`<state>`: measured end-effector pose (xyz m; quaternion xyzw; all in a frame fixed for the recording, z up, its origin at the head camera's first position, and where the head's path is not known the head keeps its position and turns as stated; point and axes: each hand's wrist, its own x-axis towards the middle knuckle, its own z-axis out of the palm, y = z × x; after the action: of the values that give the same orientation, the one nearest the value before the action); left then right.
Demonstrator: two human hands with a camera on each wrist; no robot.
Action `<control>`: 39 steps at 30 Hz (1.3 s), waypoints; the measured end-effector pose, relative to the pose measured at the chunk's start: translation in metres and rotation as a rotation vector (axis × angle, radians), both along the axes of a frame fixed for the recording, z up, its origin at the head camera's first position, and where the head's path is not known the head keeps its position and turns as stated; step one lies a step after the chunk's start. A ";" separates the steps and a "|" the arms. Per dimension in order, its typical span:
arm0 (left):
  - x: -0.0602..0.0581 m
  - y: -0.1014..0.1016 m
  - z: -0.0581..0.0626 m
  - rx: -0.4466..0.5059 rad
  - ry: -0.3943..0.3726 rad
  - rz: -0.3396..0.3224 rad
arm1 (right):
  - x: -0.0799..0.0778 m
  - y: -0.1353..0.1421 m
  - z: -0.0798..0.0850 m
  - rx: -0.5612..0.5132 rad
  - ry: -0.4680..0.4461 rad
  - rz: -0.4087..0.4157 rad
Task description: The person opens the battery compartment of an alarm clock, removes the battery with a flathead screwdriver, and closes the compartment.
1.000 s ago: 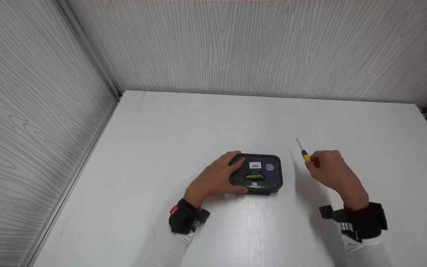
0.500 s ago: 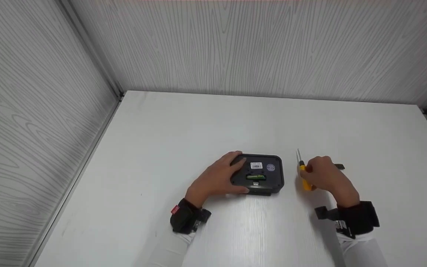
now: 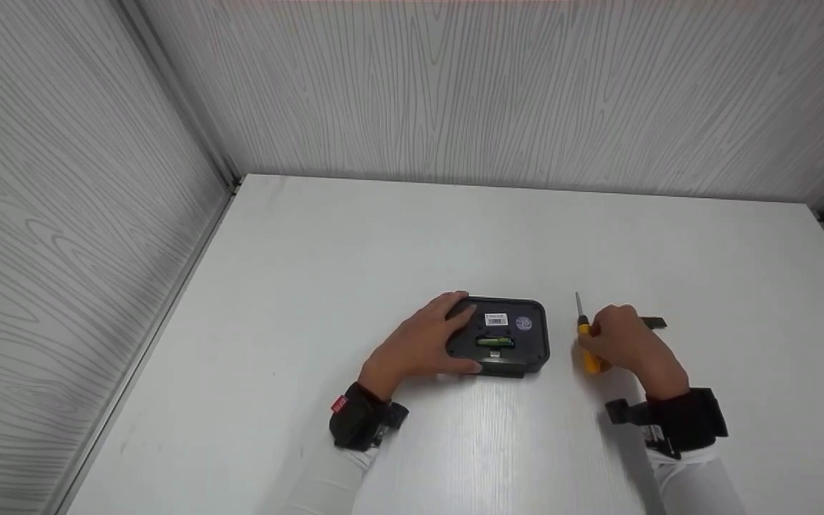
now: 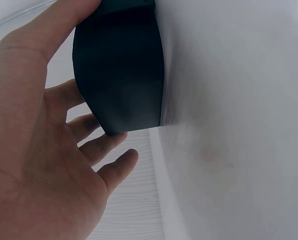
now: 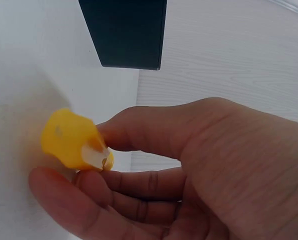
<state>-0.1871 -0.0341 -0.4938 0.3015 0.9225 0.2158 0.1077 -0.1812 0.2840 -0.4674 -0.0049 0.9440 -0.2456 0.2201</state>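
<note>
A black box-shaped electronic device [image 3: 526,347] lies face down on the table, its small battery slot uncovered. A green battery [image 3: 496,342] sits in that slot, below a white barcode label. My left hand [image 3: 419,340] holds the device by its left end, thumb on the near edge and fingers on the far edge and back. To the device's right, my right hand [image 3: 630,343] pinches a screwdriver [image 3: 589,354] low over the table, its thin shaft pointing away from me. The right wrist view shows the yellow handle [image 5: 69,140] between thumb and fingers.
A small dark flat piece [image 3: 654,322] lies on the white table [image 3: 412,236] just beyond my right hand, partly hidden by it. Grey wood-grain panels [image 3: 455,93] stand along the back and sides of the table.
My right hand has come down and slightly toward me and left with the screwdriver, its handle now lower near the table. The dark flat piece has come into sight. My left hand keeps its hold.
</note>
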 end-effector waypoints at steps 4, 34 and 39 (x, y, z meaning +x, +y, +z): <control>0.001 0.000 0.001 -0.003 -0.007 0.002 | -0.001 -0.001 -0.001 0.011 -0.015 -0.004; 0.002 0.000 0.004 -0.006 -0.005 0.004 | 0.000 -0.001 0.000 0.042 -0.049 -0.008; 0.002 0.000 0.004 0.000 -0.003 0.000 | 0.001 -0.003 0.002 0.052 -0.041 0.000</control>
<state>-0.1851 -0.0342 -0.4900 0.3010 0.9224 0.2163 0.1090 -0.1799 0.2814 -0.4651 0.0060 0.9454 -0.2208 0.2396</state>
